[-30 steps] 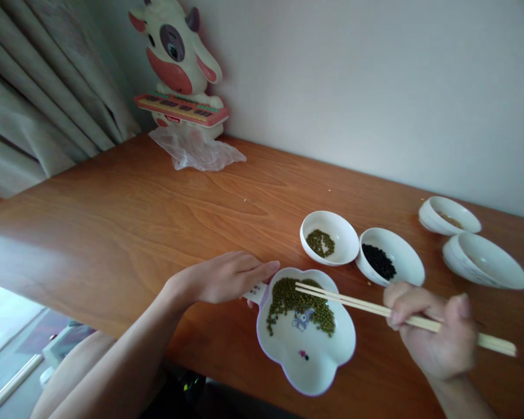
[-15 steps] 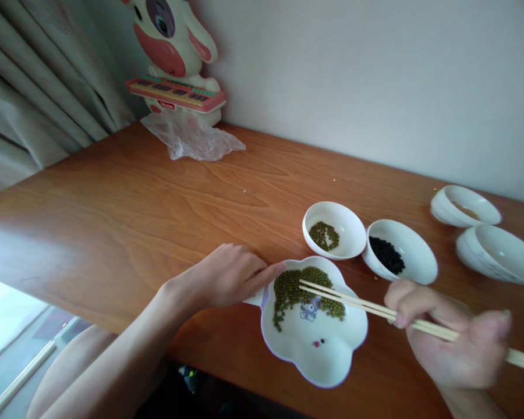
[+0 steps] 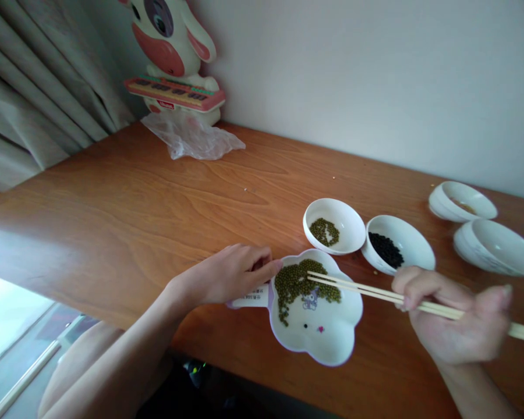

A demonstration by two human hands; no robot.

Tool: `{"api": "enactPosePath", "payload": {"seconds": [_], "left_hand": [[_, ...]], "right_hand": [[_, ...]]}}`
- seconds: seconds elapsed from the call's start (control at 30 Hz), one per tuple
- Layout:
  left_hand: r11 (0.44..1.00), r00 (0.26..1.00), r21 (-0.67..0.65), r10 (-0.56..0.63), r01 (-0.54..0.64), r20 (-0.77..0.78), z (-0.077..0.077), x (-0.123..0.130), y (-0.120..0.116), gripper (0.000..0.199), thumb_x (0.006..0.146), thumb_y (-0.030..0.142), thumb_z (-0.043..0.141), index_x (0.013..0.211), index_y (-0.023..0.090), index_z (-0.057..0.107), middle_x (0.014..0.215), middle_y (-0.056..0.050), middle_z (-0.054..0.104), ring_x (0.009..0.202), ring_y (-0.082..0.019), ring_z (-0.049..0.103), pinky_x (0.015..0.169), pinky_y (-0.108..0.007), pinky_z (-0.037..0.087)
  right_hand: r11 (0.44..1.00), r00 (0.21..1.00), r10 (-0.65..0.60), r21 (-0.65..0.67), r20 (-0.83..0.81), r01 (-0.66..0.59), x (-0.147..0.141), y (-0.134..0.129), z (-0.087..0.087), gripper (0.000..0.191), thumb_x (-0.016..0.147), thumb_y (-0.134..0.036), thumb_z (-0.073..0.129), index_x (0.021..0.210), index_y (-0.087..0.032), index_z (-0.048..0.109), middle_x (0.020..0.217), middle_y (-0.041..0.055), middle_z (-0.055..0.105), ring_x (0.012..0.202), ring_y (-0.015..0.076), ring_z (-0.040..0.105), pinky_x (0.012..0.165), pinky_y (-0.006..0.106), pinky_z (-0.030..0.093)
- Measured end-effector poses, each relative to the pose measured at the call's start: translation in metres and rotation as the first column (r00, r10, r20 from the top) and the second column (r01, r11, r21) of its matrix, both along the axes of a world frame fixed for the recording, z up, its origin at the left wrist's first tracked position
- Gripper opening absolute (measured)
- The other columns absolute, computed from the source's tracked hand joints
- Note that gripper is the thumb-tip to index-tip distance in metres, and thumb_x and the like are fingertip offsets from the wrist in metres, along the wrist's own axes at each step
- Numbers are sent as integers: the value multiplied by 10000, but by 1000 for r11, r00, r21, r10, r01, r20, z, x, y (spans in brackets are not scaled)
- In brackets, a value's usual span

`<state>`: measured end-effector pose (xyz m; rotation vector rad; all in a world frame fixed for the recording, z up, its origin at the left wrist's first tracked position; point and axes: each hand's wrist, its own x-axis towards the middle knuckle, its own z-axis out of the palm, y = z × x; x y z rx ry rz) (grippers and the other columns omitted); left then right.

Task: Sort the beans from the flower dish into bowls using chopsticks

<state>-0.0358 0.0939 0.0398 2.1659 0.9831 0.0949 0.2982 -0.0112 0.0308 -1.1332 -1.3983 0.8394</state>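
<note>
nudged leftward, flower dish (image 3: 327, 343) on wooden table (image 3: 126, 215); right hand (image 3: 456, 326) clamps chopsticks (image 3: 367, 291).

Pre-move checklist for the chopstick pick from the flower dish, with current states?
1. Right hand grips the wooden chopsticks: ok.
2. Tips over the green beans in the white flower-shaped dish: ok.
3. Bean pinched between tips: cannot tell.
4. Left hand touches the dish rim: ok.
5. Small round white bowl of green beans beside the dish, unobstructed: ok.
</note>
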Motion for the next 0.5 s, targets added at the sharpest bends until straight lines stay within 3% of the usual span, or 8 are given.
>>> {"api": "enactPosePath", "payload": {"seconds": [0.1,0.27,0.4,0.5], "left_hand": [[996,994,-42,80,-77,71,-1,2,6,512,1002,656,443,919,181,615,755,11,674,602,-103,562,535,-234,351],[1000,976,-3,-11,12,219,-6,-1,16,528,1041,593,404,814,164,612,651,29,591,556,-72,490,519,-220,332],[981,971,195,-30,-17,236,-17,2,24,569,1056,545,395,660,165,542,565,36,490,519,-67,390,520,-244,287],[951,970,303,-132,65,206,-24,10,26,555,1077,488,360,654,172,530,603,19,524,557,-83,437,574,-257,331]], "right_hand": [[1000,1000,-25,-19,-13,25,-1,0,1,841,996,-676,108,612,-257,727,511,77,540,556,238,496,614,442,356],[1000,1000,6,3,10,-6,0,2,1,850,991,-681,93,611,-252,722,511,84,551,557,241,504,603,440,355],[1000,1000,7,-11,5,-7,1,2,0,848,999,-673,84,621,-251,715,519,80,549,567,239,504,602,434,355],[1000,1000,7,-3,21,-7,4,1,2,853,993,-691,85,625,-253,719,521,79,553,567,245,510,614,442,361]]}}
